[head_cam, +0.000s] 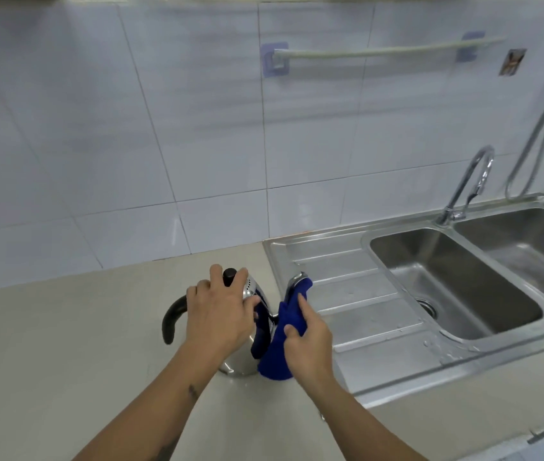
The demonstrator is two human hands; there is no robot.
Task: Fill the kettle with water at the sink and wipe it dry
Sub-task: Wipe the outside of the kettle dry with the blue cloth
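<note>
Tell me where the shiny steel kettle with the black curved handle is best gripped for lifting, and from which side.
Probably grip the black curved handle of the shiny steel kettle from the left: it arches out free there, while the left hand covers the lid and the blue cloth covers the spout side.

No legible text, brand, number or sign appears on any surface. The small sticker on the tiled wall, well above and to the right of the right hand, is too blurred to read.
</note>
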